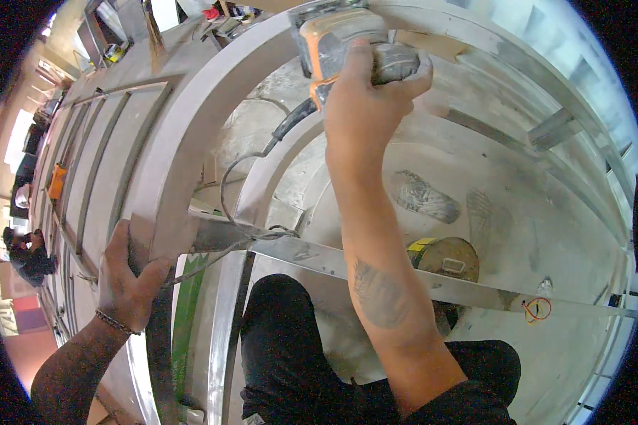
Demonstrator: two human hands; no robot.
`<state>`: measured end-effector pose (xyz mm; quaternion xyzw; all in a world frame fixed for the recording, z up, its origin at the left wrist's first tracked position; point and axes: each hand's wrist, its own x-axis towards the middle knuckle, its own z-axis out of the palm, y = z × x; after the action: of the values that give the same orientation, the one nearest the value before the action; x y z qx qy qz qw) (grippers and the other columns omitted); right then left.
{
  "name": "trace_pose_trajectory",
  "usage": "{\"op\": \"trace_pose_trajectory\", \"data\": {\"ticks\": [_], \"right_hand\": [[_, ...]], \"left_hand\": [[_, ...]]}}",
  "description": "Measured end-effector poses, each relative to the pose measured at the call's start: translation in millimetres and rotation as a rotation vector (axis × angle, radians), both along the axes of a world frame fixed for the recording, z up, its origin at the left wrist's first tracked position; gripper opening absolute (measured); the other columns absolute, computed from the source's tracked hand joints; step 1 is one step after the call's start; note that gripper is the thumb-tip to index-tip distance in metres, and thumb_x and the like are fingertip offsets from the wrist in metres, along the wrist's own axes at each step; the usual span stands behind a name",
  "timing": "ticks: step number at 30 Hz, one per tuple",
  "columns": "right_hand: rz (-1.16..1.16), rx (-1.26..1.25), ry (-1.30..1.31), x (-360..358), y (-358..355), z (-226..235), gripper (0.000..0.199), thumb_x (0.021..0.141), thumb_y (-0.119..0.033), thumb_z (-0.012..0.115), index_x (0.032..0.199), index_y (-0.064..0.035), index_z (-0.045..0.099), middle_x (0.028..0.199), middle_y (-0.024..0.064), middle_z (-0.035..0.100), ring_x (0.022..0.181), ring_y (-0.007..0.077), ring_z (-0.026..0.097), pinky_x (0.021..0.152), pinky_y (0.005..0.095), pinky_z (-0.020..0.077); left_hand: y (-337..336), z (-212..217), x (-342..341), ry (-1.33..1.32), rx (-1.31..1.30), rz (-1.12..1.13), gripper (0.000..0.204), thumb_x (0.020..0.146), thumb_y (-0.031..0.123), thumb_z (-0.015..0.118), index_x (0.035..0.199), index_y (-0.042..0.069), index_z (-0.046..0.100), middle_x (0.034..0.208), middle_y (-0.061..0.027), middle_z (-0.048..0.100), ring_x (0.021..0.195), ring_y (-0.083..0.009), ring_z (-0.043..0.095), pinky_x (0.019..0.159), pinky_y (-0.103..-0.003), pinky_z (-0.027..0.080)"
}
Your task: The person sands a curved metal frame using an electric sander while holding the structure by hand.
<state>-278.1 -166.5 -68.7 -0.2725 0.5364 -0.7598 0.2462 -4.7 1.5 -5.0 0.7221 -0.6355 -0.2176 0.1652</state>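
My right hand [367, 99] is wrapped round an orange and grey power sander [320, 44], its fingers partly hidden by the tool. The sander rests against the upper part of a pale, wide curved frame [181, 124]. A black cable [228, 173] runs from the tool down to a metal crossbar [319, 256], where it lies looped. At the lower left end of the curve, my left hand [129, 280] grips the frame's edge, thumb on the near side and fingers mostly out of sight behind it.
Below the crossbar stands a round tin [450, 258] with a handled lid. Thin red and yellow wires [537, 309] hang at the bar's right part. A slatted metal frame [99, 156] lies at left, near another person [28, 255]. Shoe prints mark the dusty floor [503, 234].
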Motion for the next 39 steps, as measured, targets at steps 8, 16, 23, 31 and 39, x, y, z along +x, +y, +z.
{"op": "trace_pose_trajectory", "data": {"ticks": [8, 16, 23, 31, 39], "right_hand": [[0.146, -0.042, 0.074, 21.0, 27.8, -3.1, 0.076, 0.098, -0.02, 0.066, 0.151, 0.0088, 0.02, 0.132, 0.0287, 0.05, 0.115, 0.0304, 0.059, 0.098, 0.0391, 0.0505], [0.217, -0.021, -0.009, 25.9, 36.3, -6.5, 0.075, 0.098, -0.021, 0.066, 0.152, 0.0047, 0.021, 0.135, 0.0277, 0.047, 0.114, 0.0305, 0.059, 0.091, 0.04, 0.0553], [0.095, -0.025, -0.053, 6.1, 9.1, -3.5, 0.076, 0.096, -0.021, 0.066, 0.151, 0.004, 0.019, 0.136, 0.0292, 0.047, 0.11, 0.033, 0.062, 0.081, 0.0414, 0.0604], [0.109, -0.045, -0.035, 15.3, 19.3, -2.2, 0.078, 0.097, -0.02, 0.066, 0.151, 0.0067, 0.017, 0.136, 0.0304, 0.048, 0.115, 0.0328, 0.061, 0.087, 0.0401, 0.0586], [0.135, -0.1, -0.091, 8.6, 10.9, 0.7, 0.078, 0.098, -0.021, 0.066, 0.152, 0.0064, 0.017, 0.136, 0.0295, 0.048, 0.116, 0.0325, 0.06, 0.093, 0.0398, 0.0566]], "left_hand": [[2.7, -3.7, -0.2, -0.043, -0.097, -0.026, 0.051, 0.08, 0.033, 0.073, 0.113, -0.002, 0.055, 0.093, -0.0129, 0.065, 0.085, -0.0213, 0.061, 0.078, -0.038, 0.052], [1.9, -2.9, 0.9, -0.044, -0.125, -0.077, 0.05, 0.081, 0.032, 0.072, 0.112, -0.003, 0.054, 0.093, -0.0132, 0.065, 0.084, -0.0215, 0.06, 0.077, -0.038, 0.051], [1.5, -1.9, -0.9, -0.041, -0.068, -0.058, 0.051, 0.081, 0.032, 0.073, 0.113, -0.003, 0.054, 0.095, -0.0149, 0.066, 0.085, -0.0236, 0.061, 0.079, -0.038, 0.052], [-0.1, -1.3, 2.3, 0.027, -0.026, -0.054, 0.059, 0.081, 0.034, 0.074, 0.12, -0.005, 0.054, 0.104, -0.0182, 0.067, 0.094, -0.0265, 0.063, 0.086, -0.041, 0.052], [4.7, -5.5, 4.2, -0.079, -0.117, -0.031, 0.066, 0.08, 0.034, 0.074, 0.123, -0.01, 0.052, 0.109, -0.0207, 0.066, 0.1, -0.0285, 0.064, 0.09, -0.042, 0.051]]}}
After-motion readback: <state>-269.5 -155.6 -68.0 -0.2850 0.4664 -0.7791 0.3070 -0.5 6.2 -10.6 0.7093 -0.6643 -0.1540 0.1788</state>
